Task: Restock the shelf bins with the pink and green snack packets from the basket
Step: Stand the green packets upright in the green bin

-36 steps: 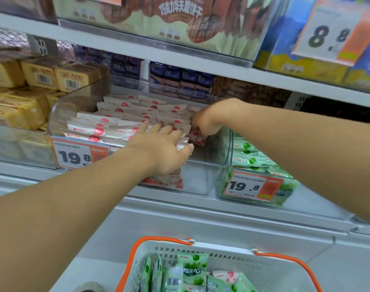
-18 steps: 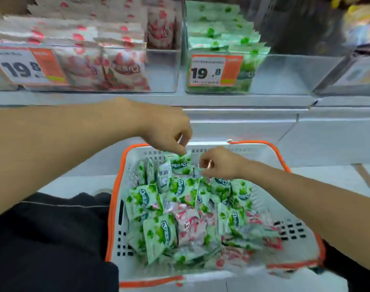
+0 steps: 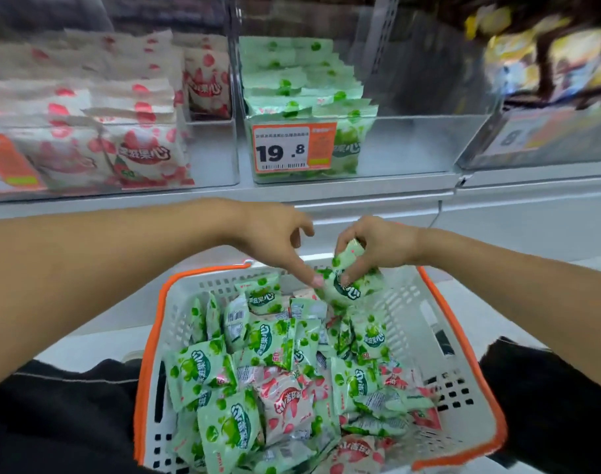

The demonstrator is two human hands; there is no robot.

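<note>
- Both forearms reach forward over the far end of the basket (image 3: 429,323).
- Right hand (image 3: 377,248): fingers curled down around a green packet (image 3: 347,285), gripping it just above the heap.
- Left hand (image 3: 275,234): fingers bent, index and thumb extended down; fingertip touches the edge of the same green packet. No firm pinch visible.
- Basket: white slotted plastic, orange rim, sits low between dark-clothed legs. Holds a loose heap of green packets (image 3: 230,371) with a few pink packets (image 3: 285,405) mixed in.
- Shelf (image 3: 360,186) behind carries clear bins. Left bin (image 3: 210,159): pink packets standing in rows. Middle bin (image 3: 412,145): green packets filling its left part only.
- Price tag (image 3: 294,147) on the middle bin reads "19.8"; orange panel at its right. Small print unreadable.
- Far-right shelf goods blurred.
</note>
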